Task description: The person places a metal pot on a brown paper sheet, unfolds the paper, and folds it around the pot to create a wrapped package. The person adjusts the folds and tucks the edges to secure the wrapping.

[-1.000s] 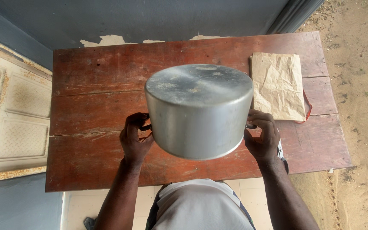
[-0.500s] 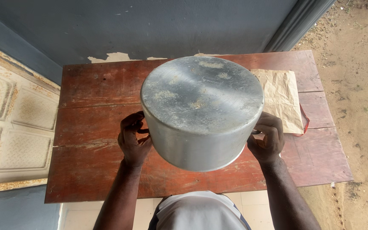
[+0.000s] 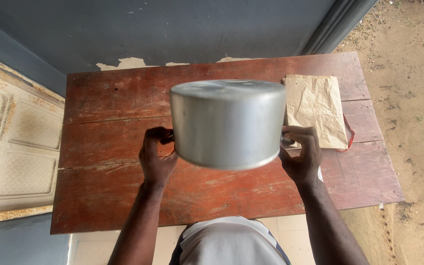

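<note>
1. Left hand is gripping the pot's left side handle, fingers curled shut around it.
2. Right hand is doing the same on the right handle, fingers clamped.
3. Aluminium pot is hanging upside down in the air between both hands, above the wooden table, base facing up and tipped away.
4. Judgement: keeping both grips level and equal is stopping it swinging; the handles are small.
5. Crumpled brown paper bag is lying further back on the table's right, something red peeking out underneath.
</note>
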